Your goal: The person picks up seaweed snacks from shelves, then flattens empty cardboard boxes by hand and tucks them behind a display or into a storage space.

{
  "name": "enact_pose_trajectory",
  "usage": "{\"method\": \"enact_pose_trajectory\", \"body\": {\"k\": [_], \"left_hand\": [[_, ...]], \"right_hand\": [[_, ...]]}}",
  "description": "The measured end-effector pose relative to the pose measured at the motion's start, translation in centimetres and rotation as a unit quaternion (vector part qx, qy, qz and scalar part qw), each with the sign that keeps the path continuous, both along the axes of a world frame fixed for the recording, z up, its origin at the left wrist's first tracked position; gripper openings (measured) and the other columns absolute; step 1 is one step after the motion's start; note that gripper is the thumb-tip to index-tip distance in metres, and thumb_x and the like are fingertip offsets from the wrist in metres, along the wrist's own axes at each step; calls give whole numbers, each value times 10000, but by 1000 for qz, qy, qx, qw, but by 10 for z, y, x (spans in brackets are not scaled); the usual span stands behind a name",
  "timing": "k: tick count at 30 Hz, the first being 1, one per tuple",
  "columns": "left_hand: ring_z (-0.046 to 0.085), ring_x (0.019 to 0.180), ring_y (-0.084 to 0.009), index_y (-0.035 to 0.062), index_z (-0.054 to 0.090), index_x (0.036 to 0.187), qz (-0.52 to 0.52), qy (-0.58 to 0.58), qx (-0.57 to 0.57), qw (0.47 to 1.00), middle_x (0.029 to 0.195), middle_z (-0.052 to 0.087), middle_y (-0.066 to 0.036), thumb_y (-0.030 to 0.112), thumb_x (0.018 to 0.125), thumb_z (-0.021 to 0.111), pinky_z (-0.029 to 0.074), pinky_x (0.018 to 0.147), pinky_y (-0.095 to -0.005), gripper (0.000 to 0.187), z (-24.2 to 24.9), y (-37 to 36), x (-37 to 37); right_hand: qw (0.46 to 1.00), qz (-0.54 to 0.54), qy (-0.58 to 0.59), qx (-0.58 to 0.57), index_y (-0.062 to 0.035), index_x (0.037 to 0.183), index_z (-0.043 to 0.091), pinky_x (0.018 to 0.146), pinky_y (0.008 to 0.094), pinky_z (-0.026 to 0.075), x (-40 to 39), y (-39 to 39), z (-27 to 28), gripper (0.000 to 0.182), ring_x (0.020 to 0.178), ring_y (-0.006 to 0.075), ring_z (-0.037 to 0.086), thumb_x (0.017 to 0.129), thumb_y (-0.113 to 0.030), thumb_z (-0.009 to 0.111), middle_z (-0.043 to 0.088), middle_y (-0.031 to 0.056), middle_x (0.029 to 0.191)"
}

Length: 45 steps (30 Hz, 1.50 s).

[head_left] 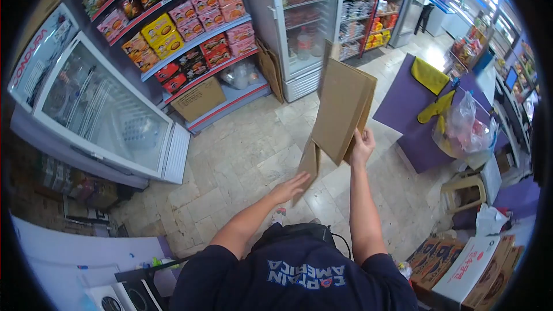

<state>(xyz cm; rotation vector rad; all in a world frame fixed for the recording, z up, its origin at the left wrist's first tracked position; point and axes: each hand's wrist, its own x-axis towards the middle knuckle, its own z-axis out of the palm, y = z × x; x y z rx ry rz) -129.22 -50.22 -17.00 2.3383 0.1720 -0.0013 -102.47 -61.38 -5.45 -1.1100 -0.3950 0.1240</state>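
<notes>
A flattened brown cardboard box (341,101) hangs in front of me, partly folded, with a lower flap (306,168) angled down toward the floor. My right hand (363,147) grips the box at its lower right edge, thumb up along the side. At the lower flap, my left hand (291,189) has its fingers stretched out, and the fingertips touch the cardboard. The underside of the box and part of my right fingers are hidden.
Shelves (199,26) of noodle packs stand ahead left, beside a glass-door fridge (302,29). A lower Condura chiller (109,109) is at left. A purple counter (412,109) with plastic bags (464,124), a stool (465,191) and stacked boxes (466,268) are at right.
</notes>
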Motion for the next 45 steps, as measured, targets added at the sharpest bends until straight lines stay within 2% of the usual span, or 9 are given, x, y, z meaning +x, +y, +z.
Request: {"method": "enact_pose_trajectory", "body": {"k": [3, 8, 14, 18, 24, 31, 37, 41, 45], "left_hand": [[302, 1412, -324, 125, 247, 1517, 87, -102, -14, 991, 1568, 247, -129, 137, 849, 604, 257, 1150, -469, 758, -8, 20, 57], [118, 1471, -349, 52, 109, 1530, 419, -240, 284, 828, 1592, 135, -168, 14, 632, 755, 83, 1182, -529, 1106, 194, 102, 88], [493, 1253, -333, 168, 630, 1180, 155, -9, 226, 962, 1244, 624, -86, 47, 610, 787, 270, 1130, -504, 604, 140, 193, 65], [607, 957, -307, 112, 671, 932, 194, -89, 156, 964, 913, 665, -94, 145, 654, 799, 441, 873, -430, 308, 110, 154, 74], [620, 951, -258, 100, 624, 925, 65, -191, 189, 961, 854, 651, -48, 181, 682, 786, 368, 1001, -482, 303, 116, 195, 121], [630, 809, -169, 156, 597, 788, -56, -292, 317, 901, 744, 603, 16, 86, 739, 647, 300, 1091, -540, 98, 157, 262, 165], [592, 982, -184, 147, 625, 904, -70, -289, 327, 897, 915, 615, -7, 95, 716, 654, 262, 1120, -536, 197, 177, 333, 196], [422, 1278, -334, 123, 565, 1156, 127, -447, 193, 864, 1306, 485, -104, 67, 785, 663, 248, 1122, -528, 388, 220, 371, 207], [408, 1288, -355, 66, 370, 1350, 319, -386, -26, 865, 1393, 388, -210, 234, 820, 719, 307, 1099, -463, 657, 151, 424, 244]], "right_hand": [[995, 79, -53, -21, 26, 1023, 634, 726, 229, 473, 37, 5, 11, 129, 808, 93, 615, 897, 21, 609, 677, 48, 907], [975, 185, -86, -89, 31, 944, 678, 665, 223, 461, 83, -33, 10, 130, 752, 80, 603, 816, 42, 658, 674, 31, 850], [952, 221, -116, -179, 33, 879, 685, 556, 232, 413, 92, -74, 14, 107, 618, 71, 539, 773, 27, 697, 612, -23, 715], [928, 246, -57, -272, 42, 913, 679, 665, 231, 446, 107, -100, 18, 130, 729, 78, 574, 784, 25, 673, 653, 8, 833], [959, 54, -195, -197, 20, 1071, 655, 898, 330, 482, 61, -41, 154, 246, 1034, 210, 625, 844, -64, 612, 673, 105, 1117], [561, 197, -351, -724, -66, 1192, 614, 794, 475, 528, -28, 165, 125, 420, 934, 375, 664, 812, -234, 676, 680, 204, 995], [643, 76, -396, -650, -105, 1102, 651, 660, 488, 531, 17, 246, 51, 324, 749, 384, 672, 785, -174, 660, 679, 204, 809], [705, 49, -343, -619, -66, 1084, 660, 682, 460, 527, 57, 261, 114, 390, 776, 395, 663, 732, -201, 762, 675, 213, 791], [755, -10, -329, -567, -30, 1052, 657, 675, 451, 497, 88, 246, 179, 375, 793, 420, 634, 741, -197, 783, 647, 235, 807]]}}
